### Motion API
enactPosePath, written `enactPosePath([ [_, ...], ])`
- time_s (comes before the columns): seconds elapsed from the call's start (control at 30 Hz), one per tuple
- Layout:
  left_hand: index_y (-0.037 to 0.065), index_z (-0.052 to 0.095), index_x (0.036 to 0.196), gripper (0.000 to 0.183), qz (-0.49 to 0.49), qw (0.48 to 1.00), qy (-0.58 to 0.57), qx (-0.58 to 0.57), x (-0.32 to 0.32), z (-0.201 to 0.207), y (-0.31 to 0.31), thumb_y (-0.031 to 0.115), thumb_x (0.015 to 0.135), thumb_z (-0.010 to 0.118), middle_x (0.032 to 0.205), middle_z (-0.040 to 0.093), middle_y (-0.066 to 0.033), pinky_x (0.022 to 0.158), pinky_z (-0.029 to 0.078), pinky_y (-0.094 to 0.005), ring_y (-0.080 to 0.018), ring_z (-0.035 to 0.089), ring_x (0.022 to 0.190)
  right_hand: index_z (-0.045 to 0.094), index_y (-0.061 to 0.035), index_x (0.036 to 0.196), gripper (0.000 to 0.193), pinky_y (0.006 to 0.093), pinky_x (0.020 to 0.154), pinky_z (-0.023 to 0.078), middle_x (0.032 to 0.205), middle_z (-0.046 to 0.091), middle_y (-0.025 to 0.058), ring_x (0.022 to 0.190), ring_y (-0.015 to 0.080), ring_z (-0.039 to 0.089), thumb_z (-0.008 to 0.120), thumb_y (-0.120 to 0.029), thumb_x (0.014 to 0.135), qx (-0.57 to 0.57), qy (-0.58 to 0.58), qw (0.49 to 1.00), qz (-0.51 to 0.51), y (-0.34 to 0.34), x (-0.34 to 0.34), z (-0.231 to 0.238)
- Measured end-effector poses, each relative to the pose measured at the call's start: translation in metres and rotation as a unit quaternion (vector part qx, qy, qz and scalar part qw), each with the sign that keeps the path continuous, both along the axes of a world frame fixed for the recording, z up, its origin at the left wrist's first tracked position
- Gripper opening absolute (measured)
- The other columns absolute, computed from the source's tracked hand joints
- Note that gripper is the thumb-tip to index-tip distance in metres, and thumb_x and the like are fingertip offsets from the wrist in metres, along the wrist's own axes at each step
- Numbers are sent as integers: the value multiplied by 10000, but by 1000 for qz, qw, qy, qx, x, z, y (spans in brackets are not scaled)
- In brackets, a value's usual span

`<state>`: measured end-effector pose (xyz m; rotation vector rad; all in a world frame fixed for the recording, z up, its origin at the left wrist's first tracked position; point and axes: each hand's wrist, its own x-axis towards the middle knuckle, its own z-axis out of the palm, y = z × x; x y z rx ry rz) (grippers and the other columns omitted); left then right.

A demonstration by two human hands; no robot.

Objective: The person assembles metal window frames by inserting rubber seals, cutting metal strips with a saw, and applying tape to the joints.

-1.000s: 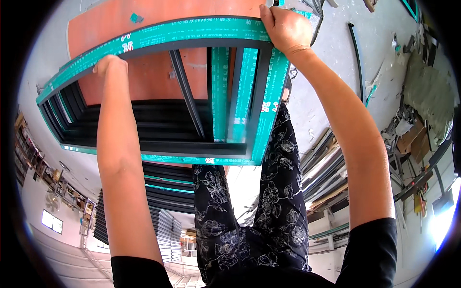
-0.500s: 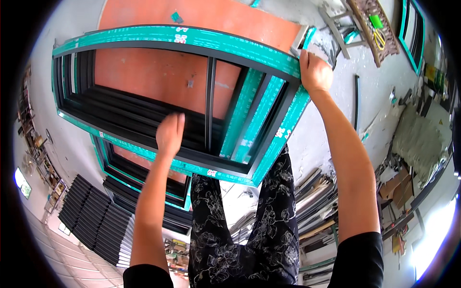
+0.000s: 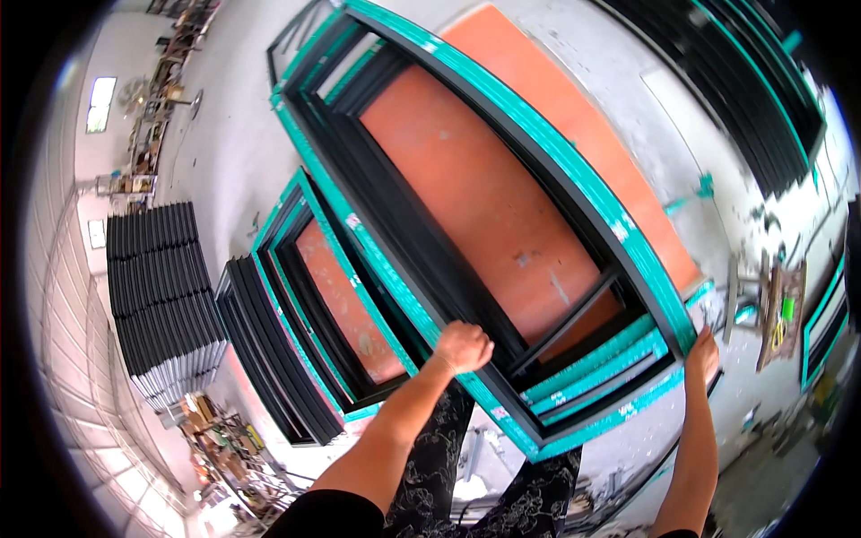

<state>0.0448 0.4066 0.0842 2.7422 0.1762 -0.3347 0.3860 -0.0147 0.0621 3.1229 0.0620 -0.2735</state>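
A large black window frame (image 3: pixel 621 229), its faces covered in teal protective film, lies tilted across the view in front of me. My left hand (image 3: pixel 464 348) is closed over its near rail, with the fingers curled toward the opening. At the near right corner, my right hand (image 3: pixel 703 356) grips the outer edge; part of its fingers is hidden behind the frame. A loose-looking black crossbar (image 3: pixel 567 325) and teal-covered strips (image 3: pixel 596 359) span the frame's right end. Through the opening shows the orange board (image 3: pixel 502 40) beneath.
A smaller teal-and-black frame (image 3: pixel 359 285) lies to the left, beside black profiles (image 3: pixel 278 350). Farther left stands a stack of black bars (image 3: pixel 161 287). Dark frames (image 3: pixel 749 99) lie at the far right, and a wooden stand (image 3: pixel 778 318) holds yellow-handled scissors.
My view has turned, so the window frame now slants down to the right. My left hand, above the opening before, is now on the near rail. The right hand stays at the corner.
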Motion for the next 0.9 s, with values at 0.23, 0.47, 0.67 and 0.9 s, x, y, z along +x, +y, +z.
enactPosePath([
  [0.23, 148, 541, 553, 332, 25, 998, -48, 9, -33, 10, 19, 287, 851, 586, 594, 502, -21, 603, 440, -375, -220, 575, 597, 427, -30, 1396, 739, 476, 996, 405, 1310, 536, 181, 1183, 386, 502, 693, -420, 828, 115, 44, 970, 211, 217, -30, 41],
  [0.47, 149, 561, 570, 336, 46, 997, -66, -8, -30, 5, 17, 305, 866, 580, 601, 510, -12, 648, 421, -340, -194, 572, 606, 439, -5, 1314, 883, 542, 933, 437, 1246, 566, 208, 1164, 390, 534, 783, -533, 696, 55, 99, 980, 165, 385, 1, 54],
  [0.67, 150, 554, 562, 370, 46, 997, -55, -17, -30, -1, 16, 324, 889, 553, 607, 529, -19, 663, 410, -342, -205, 566, 607, 519, 20, 1169, 710, 467, 806, 493, 1055, 643, 264, 980, 441, 619, 812, -441, 715, 192, 220, 935, 201, 381, 45, 40],
  [0.9, 145, 559, 558, 372, 64, 995, -59, -38, -39, 1, 14, 324, 885, 562, 609, 531, -23, 667, 410, -343, -206, 566, 618, 535, -24, 1193, 723, 473, 794, 497, 1053, 661, 233, 975, 411, 632, 806, -478, 699, 98, 184, 958, 199, 389, 29, 52],
])
